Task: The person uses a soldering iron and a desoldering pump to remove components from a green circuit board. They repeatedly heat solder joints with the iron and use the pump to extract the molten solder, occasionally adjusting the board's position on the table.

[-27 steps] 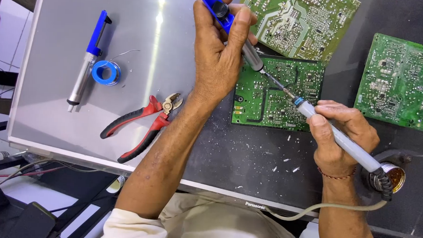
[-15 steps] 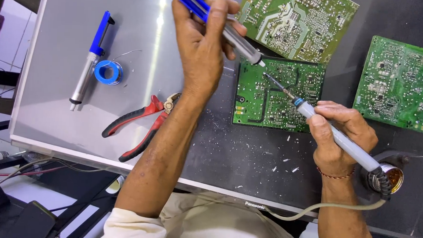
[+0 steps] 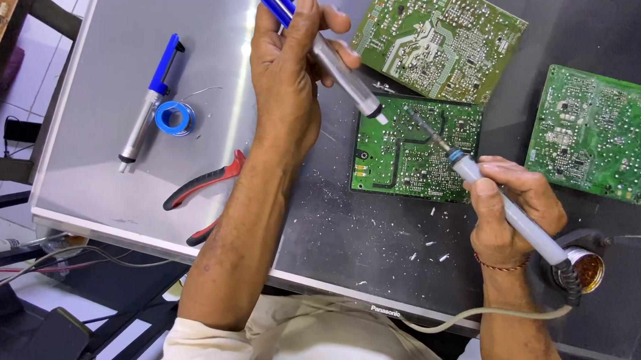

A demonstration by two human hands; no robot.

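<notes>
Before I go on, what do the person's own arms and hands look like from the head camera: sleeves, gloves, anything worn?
Both hands are bare, no gloves. The left hand and its forearm are uncovered up to a cream-white sleeve rolled at the elbow. The right hand has a thin red thread bracelet at the wrist; its forearm is bare to the frame edge. No rings or watch show.

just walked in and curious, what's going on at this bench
A person is working over a green circuit board on a dark mat. The right hand holds a soldering iron with its tip on the board. The left hand holds a blue-and-silver desoldering pump, nozzle just above the board. Red pliers and a solder spool lie to the left.
</notes>
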